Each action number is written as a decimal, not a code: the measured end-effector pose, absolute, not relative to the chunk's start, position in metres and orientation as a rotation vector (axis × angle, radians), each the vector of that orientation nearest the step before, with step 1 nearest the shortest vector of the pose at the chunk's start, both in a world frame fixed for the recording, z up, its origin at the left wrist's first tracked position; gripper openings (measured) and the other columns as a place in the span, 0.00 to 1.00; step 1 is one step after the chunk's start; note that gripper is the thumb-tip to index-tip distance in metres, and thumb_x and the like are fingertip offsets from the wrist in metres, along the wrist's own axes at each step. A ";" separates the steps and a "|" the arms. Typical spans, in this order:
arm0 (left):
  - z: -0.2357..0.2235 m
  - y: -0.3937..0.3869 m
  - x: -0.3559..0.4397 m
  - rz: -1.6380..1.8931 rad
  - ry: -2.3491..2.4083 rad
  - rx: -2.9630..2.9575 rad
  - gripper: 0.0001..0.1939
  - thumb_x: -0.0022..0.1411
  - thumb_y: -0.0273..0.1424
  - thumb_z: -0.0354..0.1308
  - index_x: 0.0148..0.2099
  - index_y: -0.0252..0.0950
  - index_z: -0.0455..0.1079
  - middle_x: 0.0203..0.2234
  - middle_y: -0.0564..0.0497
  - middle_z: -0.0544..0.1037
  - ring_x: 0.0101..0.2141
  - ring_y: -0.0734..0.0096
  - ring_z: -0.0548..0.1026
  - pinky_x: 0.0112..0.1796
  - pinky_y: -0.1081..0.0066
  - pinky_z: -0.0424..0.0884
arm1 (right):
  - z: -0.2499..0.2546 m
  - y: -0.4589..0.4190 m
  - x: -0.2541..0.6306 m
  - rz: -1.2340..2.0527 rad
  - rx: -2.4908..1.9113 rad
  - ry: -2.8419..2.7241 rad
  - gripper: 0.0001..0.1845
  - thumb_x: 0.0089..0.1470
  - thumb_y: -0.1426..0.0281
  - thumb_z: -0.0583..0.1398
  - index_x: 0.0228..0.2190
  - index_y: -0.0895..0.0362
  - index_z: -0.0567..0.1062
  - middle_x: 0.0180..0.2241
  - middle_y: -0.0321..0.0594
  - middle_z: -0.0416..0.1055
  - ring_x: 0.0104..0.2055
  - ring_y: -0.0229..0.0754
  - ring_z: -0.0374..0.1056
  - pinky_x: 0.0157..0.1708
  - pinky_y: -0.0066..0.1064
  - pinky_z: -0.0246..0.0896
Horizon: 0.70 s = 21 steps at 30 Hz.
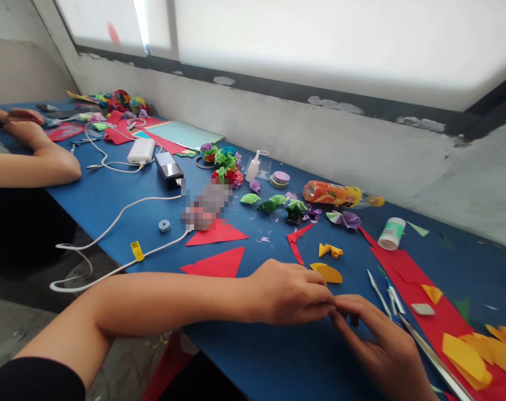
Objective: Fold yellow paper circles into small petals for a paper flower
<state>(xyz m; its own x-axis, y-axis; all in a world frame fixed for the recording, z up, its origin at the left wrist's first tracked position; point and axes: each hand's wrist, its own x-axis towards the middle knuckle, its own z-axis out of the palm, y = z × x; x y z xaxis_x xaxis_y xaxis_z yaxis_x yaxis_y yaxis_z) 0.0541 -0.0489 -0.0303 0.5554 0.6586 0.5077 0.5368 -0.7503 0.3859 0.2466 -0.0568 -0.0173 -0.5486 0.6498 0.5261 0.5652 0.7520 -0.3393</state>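
My left hand (pixel 288 291) and my right hand (pixel 380 340) meet fingertip to fingertip low over the blue table (pixel 119 195). Whatever they pinch between them is hidden by the fingers. Just beyond my left hand lies a yellow paper half-circle (pixel 328 273), with a folded yellow scrap (pixel 330 250) behind it. Scissors (pixel 387 295) lie to the right of my right hand, their blades pointing away from me. Red paper strips (pixel 297 239) and two red triangles (pixel 215 248) lie to the left and ahead.
Folded green and purple paper pieces (pixel 297 209), a glue stick (pixel 392 233), an orange bottle (pixel 334 194), a paper flower cluster (pixel 225 164), power banks with white cables (pixel 142 150) and red and yellow sheets (pixel 449 328) cover the table. Another person's arms (pixel 31 150) rest at far left.
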 end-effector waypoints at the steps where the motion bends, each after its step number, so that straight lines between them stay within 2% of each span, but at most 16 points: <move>1: -0.030 -0.049 0.054 0.977 1.012 2.590 0.13 0.64 0.37 0.49 0.42 0.40 0.73 0.37 0.58 0.78 0.38 0.73 0.76 0.27 0.75 0.67 | -0.017 -0.057 0.246 0.141 -0.895 -2.309 0.02 0.54 0.72 0.56 0.32 0.54 0.69 0.27 0.36 0.72 0.24 0.35 0.68 0.23 0.24 0.64; 7: -0.029 -0.047 0.052 0.998 0.951 2.561 0.14 0.63 0.40 0.49 0.41 0.40 0.73 0.36 0.58 0.77 0.37 0.76 0.76 0.26 0.76 0.65 | -0.014 -0.056 0.244 0.070 -0.894 -2.315 0.02 0.55 0.72 0.54 0.31 0.54 0.68 0.26 0.36 0.71 0.23 0.35 0.67 0.22 0.24 0.63; 13: -0.029 -0.045 0.051 0.985 0.941 2.628 0.12 0.64 0.36 0.49 0.40 0.40 0.73 0.36 0.58 0.78 0.37 0.76 0.76 0.25 0.76 0.63 | -0.013 -0.057 0.243 0.077 -0.903 -2.299 0.02 0.55 0.71 0.55 0.31 0.54 0.68 0.26 0.36 0.70 0.22 0.35 0.67 0.21 0.25 0.62; 21: -0.030 -0.044 0.050 0.960 0.933 2.639 0.15 0.66 0.38 0.46 0.41 0.39 0.72 0.38 0.56 0.78 0.39 0.76 0.75 0.27 0.76 0.64 | -0.017 -0.057 0.246 0.062 -0.910 -2.328 0.02 0.55 0.72 0.55 0.32 0.55 0.68 0.28 0.37 0.70 0.24 0.34 0.66 0.23 0.24 0.63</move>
<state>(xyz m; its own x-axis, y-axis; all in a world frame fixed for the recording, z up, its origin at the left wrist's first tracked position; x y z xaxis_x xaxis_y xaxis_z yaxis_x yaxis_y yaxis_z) 0.0501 -0.0437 -0.0295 0.5943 0.6166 0.5164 0.4986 -0.7862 0.3650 0.2464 -0.0568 -0.0166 -0.5625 0.6254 0.5408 0.5957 0.7601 -0.2594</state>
